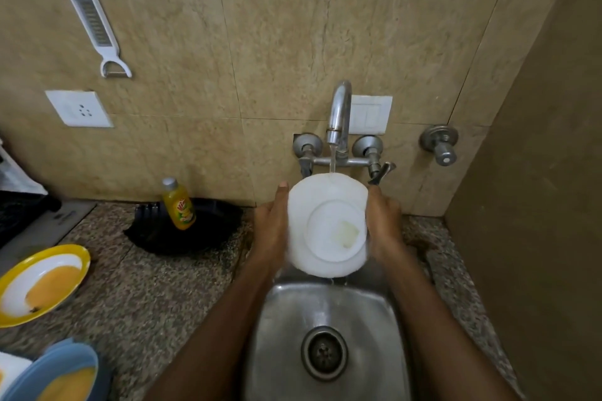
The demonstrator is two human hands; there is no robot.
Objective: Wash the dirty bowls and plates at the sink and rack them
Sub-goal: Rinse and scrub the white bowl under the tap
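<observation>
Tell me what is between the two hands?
A white plate, gripped at its edges by the left hand and right hand, as the head view shows.

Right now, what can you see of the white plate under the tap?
The white plate is round and plastic-looking, with a pale yellowish smear in its inner circle. It is held tilted above the sink, the left hand and right hand gripping opposite edges. The water stream strikes its top rim and drips off below.

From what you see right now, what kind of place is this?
Probably a home kitchen's washing-up corner: a steel sink below a running wall tap, a dish soap bottle, and a food-stained yellow plate on the speckled counter.
</observation>
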